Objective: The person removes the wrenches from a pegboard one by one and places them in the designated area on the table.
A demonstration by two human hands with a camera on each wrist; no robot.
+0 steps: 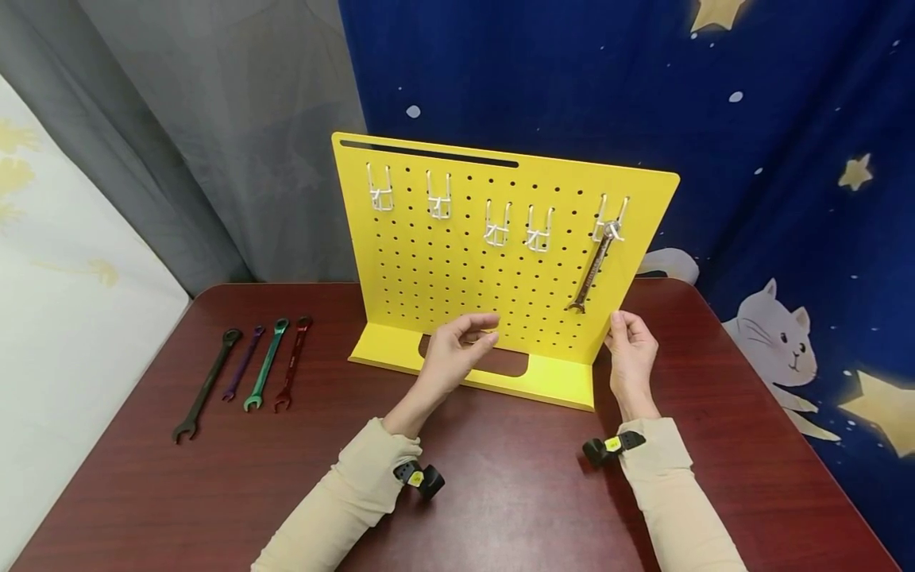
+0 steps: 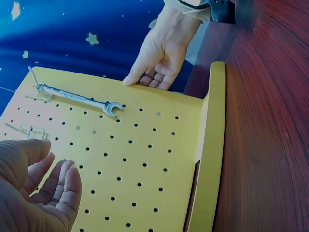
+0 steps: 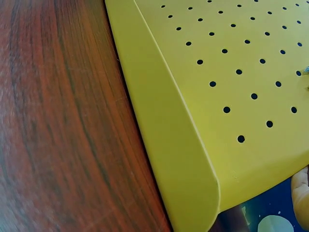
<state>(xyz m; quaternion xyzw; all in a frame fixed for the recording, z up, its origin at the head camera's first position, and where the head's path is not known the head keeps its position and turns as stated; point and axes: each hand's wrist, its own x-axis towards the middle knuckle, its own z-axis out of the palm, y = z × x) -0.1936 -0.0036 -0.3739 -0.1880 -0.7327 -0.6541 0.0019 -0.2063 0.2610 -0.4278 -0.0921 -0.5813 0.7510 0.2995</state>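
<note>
Standing on the far middle of the bench [image 1: 500, 492], a yellow pegboard [image 1: 436, 274], with a flat base [image 1: 565, 381] reaching toward the near side and a wide cutout along its middle. Across the upper part of the board, five white wire hooks [image 1: 496, 235] in an uneven row: two higher at left, two lower near the middle, one at the right end. Hanging by the ring end from that right hook, a silver wrench [image 1: 592, 272], tilted across the board's face, forked end lower and toward the left.

Low at the board's right edge, the right hand [image 1: 631, 349], thumb at the edge and curled fingers partly hidden behind: a grip closed on the board. In front of the board's lower middle, the left hand [image 1: 457, 345], thumb and fingers apart: a relaxed grip with nothing in it.

On the left of the bench, well apart from both hands, four more wrenches side by side, ring ends far, forked ends near. From left to right: a black wrench [image 1: 207, 385], a purple wrench [image 1: 244, 364], a green wrench [image 1: 268, 365], a red wrench [image 1: 294, 363]. Beyond the bench, a gray curtain [image 1: 214, 119] at left and a star-printed blue curtain [image 1: 572, 79] at right.
</note>
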